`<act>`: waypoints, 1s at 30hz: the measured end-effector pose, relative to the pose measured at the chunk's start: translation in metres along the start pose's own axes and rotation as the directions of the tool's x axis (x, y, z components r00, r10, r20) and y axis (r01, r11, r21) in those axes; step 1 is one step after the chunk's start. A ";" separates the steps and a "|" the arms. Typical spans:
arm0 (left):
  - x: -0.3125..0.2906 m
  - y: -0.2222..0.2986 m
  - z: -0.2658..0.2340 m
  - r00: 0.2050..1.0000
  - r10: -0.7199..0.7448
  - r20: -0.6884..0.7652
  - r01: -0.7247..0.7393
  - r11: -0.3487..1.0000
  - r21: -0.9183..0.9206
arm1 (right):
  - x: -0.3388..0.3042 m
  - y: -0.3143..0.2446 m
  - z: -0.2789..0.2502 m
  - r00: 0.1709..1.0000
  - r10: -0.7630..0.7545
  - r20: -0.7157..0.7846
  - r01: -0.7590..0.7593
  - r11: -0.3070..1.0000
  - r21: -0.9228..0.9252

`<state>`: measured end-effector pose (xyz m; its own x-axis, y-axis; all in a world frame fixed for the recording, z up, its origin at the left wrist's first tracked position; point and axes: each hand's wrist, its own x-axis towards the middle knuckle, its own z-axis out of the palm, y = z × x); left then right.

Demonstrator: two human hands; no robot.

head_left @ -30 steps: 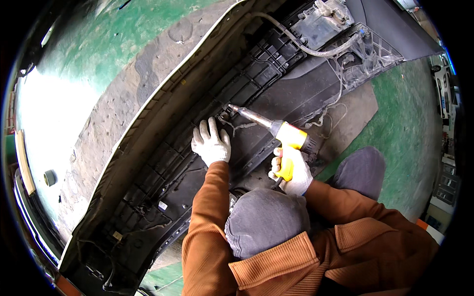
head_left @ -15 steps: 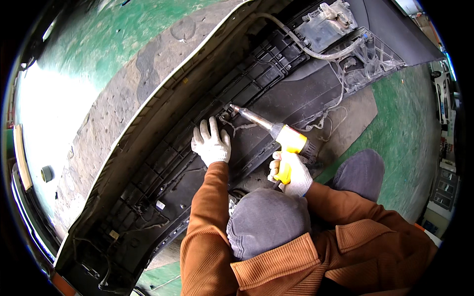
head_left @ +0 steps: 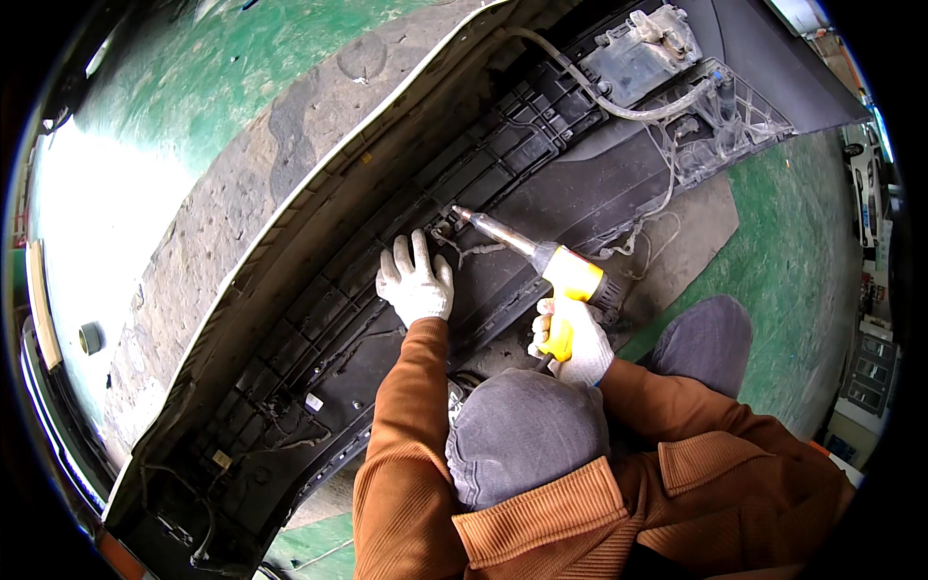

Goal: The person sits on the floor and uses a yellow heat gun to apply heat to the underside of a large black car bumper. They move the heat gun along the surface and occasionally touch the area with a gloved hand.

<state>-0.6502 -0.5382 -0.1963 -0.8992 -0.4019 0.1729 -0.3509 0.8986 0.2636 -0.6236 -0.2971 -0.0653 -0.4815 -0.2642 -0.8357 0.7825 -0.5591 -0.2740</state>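
Observation:
A large black car bumper (head_left: 570,198) lies with its ribbed inner side up, running from lower left to upper right. My right hand (head_left: 583,346), in a white knit glove, grips the yellow handle of a heat gun (head_left: 572,275). The gun's long metal nozzle points up and left, its tip close to the bumper's ribbed strip beside a wire harness (head_left: 478,249). My left hand (head_left: 416,286), also gloved, rests flat on the ribbed strip with its fingers spread, left of the nozzle tip.
A grey hose (head_left: 633,109) curves over the bumper's upper right end near a dirty plastic box (head_left: 643,58). Worn grey sheeting (head_left: 208,232) lies on the green floor (head_left: 783,251). A tape roll (head_left: 91,338) sits at far left. My knees are close below the bumper.
Almost nothing differs. The heat gun and my right hand have shifted very slightly to the right; my left hand stays in place on the bumper.

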 end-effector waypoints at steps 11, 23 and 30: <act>0.001 -0.001 0.000 1.000 0.004 -0.001 -0.004 1.000 -0.019 | -0.001 -0.002 0.001 0.999 0.011 0.034 -0.012 0.999 0.046; 0.000 -0.002 0.001 1.000 0.009 -0.015 -0.009 1.000 -0.015 | -0.003 -0.002 0.002 0.999 -0.037 0.020 0.037 0.999 0.014; 0.002 -0.003 -0.002 1.000 0.011 -0.008 -0.011 0.999 -0.039 | -0.003 -0.003 0.000 1.000 -0.021 0.009 0.021 0.999 0.034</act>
<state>-0.6504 -0.5421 -0.1944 -0.9010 -0.3932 0.1831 -0.3301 0.8955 0.2986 -0.6245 -0.2951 -0.0622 -0.5017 -0.2593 -0.8253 0.7582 -0.5911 -0.2752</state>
